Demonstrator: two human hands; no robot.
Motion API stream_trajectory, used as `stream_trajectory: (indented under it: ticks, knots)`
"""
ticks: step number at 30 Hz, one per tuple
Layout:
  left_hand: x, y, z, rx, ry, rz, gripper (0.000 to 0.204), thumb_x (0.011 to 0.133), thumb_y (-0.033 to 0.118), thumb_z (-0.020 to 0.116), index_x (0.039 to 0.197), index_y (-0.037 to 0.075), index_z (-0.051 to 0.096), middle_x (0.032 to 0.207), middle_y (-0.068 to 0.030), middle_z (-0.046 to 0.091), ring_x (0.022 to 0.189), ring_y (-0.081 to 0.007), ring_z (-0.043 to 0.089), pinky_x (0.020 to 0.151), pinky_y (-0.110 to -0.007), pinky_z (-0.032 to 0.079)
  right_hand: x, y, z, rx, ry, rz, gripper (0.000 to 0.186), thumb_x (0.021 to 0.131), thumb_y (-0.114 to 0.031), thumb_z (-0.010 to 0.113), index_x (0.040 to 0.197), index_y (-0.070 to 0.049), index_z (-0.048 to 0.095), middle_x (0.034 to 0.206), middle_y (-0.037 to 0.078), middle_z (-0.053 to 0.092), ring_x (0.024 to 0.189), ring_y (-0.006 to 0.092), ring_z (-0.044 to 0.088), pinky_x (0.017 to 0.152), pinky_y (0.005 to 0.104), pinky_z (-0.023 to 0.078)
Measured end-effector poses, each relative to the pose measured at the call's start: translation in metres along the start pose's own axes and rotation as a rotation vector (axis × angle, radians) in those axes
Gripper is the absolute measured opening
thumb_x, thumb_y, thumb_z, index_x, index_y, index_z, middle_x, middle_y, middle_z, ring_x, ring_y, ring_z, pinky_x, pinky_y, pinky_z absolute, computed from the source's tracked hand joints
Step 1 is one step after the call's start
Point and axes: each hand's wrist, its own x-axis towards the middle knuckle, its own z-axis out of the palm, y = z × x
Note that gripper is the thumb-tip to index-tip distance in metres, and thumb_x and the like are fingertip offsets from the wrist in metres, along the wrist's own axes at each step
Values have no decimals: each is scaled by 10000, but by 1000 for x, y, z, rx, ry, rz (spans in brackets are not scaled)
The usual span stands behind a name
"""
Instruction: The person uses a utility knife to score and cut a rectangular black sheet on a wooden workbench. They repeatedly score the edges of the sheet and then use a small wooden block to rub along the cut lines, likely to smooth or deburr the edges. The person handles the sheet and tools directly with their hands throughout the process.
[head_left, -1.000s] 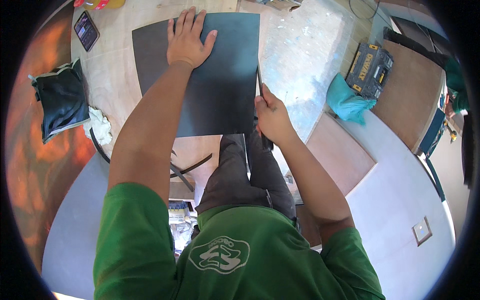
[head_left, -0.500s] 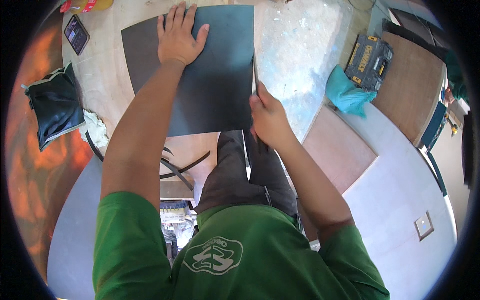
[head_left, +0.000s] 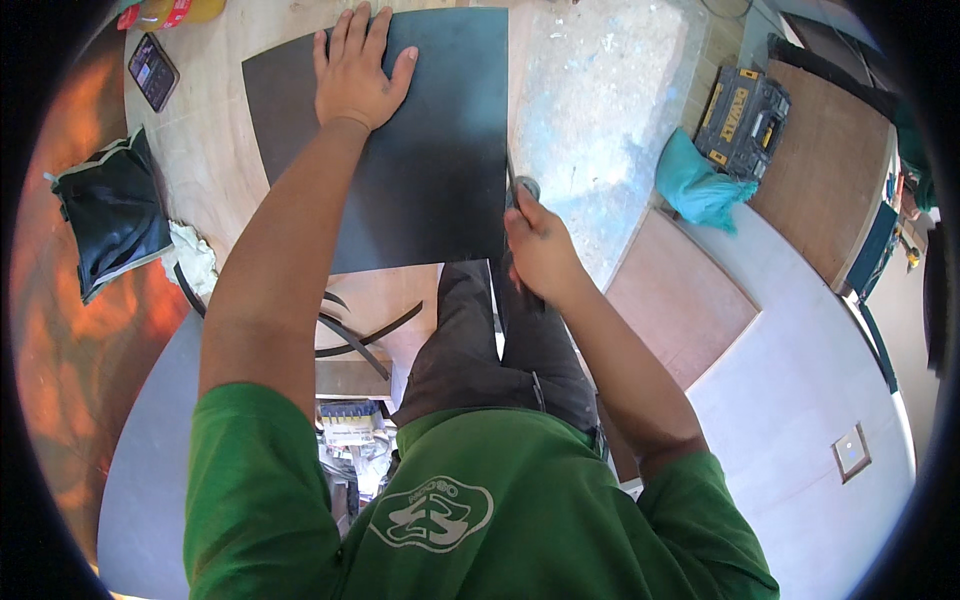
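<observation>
A dark grey flat sheet [head_left: 430,150] lies on the light wooden worktop and reaches over its near edge. My left hand [head_left: 362,80] rests flat on the sheet's far part, fingers spread. My right hand [head_left: 542,245] is closed around a slim, dark, file-like tool [head_left: 511,178] at the sheet's right edge. The tool's far end points away from me along that edge. Most of its handle is hidden by my fingers, and its exact kind is unclear. A small round grey part shows beside my right thumb.
Curved dark strips [head_left: 375,333] lie near my legs. To the left are a phone [head_left: 153,72], a black pouch [head_left: 110,210] and a crumpled white cloth [head_left: 192,258]. On the right are a teal cloth bundle [head_left: 700,182], a dark tool case [head_left: 740,120] and a brown board [head_left: 680,290].
My right hand has shifted slightly toward me and rolled, and less of the tool extends beyond it. My left hand and the sheet stay in place.
</observation>
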Motion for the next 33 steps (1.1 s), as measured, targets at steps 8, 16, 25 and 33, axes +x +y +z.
stream_trajectory:
  ticks: [8,16,25,33]
  knots:
    - [8,15,-20,-68,-34,-3,653,940,428,584,1468,59,476,1537,-198,440,1469,-367,350,1248,-539,187,12,24,10,-104,71,-88,524,1072,-179,474,1547,21,377,897,221,679,695,307,690,695,388,550]
    - [3,14,-17,-51,-26,-3,653,948,426,578,1470,49,473,1525,-206,455,1462,-374,362,1244,-543,194,-15,35,16,-12,66,-145,509,1092,-195,457,1557,-2,382,768,99,601,543,160,563,554,326,494]
    - [2,17,-21,-86,-15,23,632,965,406,564,1475,42,477,1540,-203,447,1475,-366,347,1249,-529,188,-40,41,12,10,43,-159,499,1091,-177,466,1543,21,390,869,149,659,602,193,625,609,338,523]
    - [-6,0,2,-2,-7,14,649,1007,541,483,1565,217,412,1630,-54,381,1535,-252,287,1275,-517,129,-52,26,2,30,-8,-142,508,1074,-151,466,1512,90,374,1120,331,680,1101,366,693,928,383,509]
